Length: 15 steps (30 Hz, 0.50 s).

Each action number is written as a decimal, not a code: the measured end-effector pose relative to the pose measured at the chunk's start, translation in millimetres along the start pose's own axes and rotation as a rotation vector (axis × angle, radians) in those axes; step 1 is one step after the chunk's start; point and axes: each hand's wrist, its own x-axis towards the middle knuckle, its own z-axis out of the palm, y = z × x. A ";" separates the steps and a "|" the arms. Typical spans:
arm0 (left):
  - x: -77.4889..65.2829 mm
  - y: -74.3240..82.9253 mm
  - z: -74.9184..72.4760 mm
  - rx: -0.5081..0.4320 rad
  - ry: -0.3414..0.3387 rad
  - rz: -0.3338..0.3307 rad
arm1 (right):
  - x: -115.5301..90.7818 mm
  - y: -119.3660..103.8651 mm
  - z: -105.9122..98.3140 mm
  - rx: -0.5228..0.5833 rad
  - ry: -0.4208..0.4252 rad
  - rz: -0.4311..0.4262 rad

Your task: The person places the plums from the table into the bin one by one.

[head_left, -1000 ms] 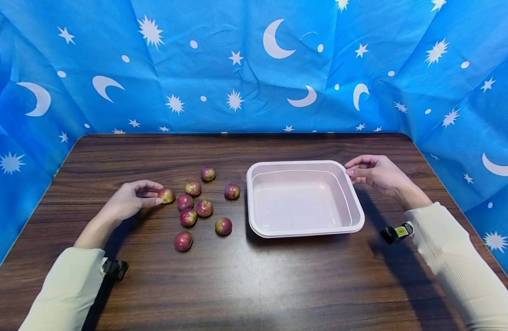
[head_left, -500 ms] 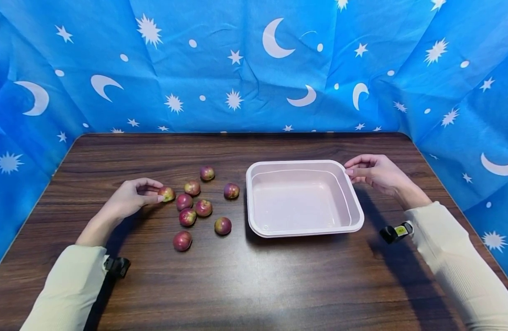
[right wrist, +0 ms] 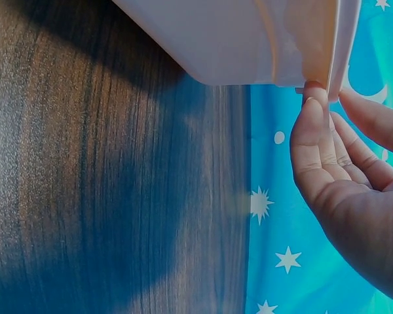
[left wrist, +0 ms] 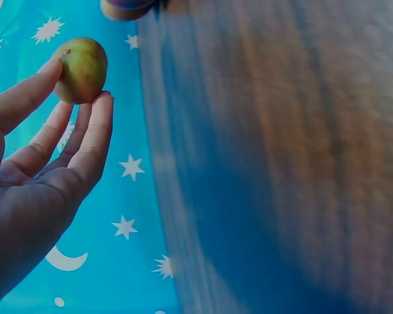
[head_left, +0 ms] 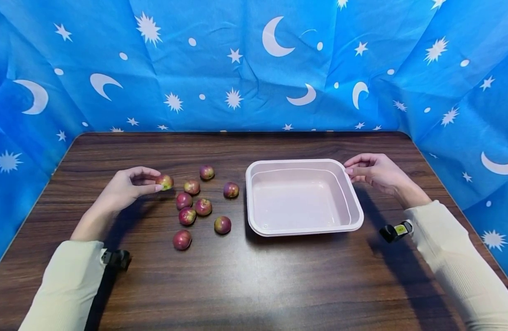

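Observation:
My left hand (head_left: 125, 188) pinches a red-and-yellow plum (head_left: 166, 182) between thumb and fingertips, at the left of the head view. In the left wrist view this plum (left wrist: 82, 70) shows its yellow-green side, held up in front of the curtain. Several more plums (head_left: 203, 207) lie loosely grouped on the table just right of that hand. A pale pink plastic tub (head_left: 303, 232) stands to the right of them with nothing inside. At its far right corner my right hand (head_left: 375, 172) grips the rim (right wrist: 344, 52), thumb on one side and fingers on the other.
The dark wood-grain table (head_left: 254, 280) reaches back to a blue curtain (head_left: 220, 64) with white moons and stars. The curtain also hangs along both sides. A black wrist camera (head_left: 116, 259) sits on the left sleeve, another camera (head_left: 396, 232) on the right one.
My left hand has lifted the plum from the table and moved it slightly away from me, up in the head view. The right hand and tub have stayed in place.

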 end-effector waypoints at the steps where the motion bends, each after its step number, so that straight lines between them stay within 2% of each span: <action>1: 0.1 1.4 -0.5 -0.002 0.004 0.015 | 0.3 0.3 0.0 -0.008 0.002 0.002; 8: 2.6 14.2 -1.7 -0.003 0.032 0.070 | 0.9 0.4 0.5 -0.050 0.020 0.020; 15: 3.9 27.9 -2.6 -0.035 0.055 0.062 | 0.7 1.5 0.6 -0.025 0.016 0.011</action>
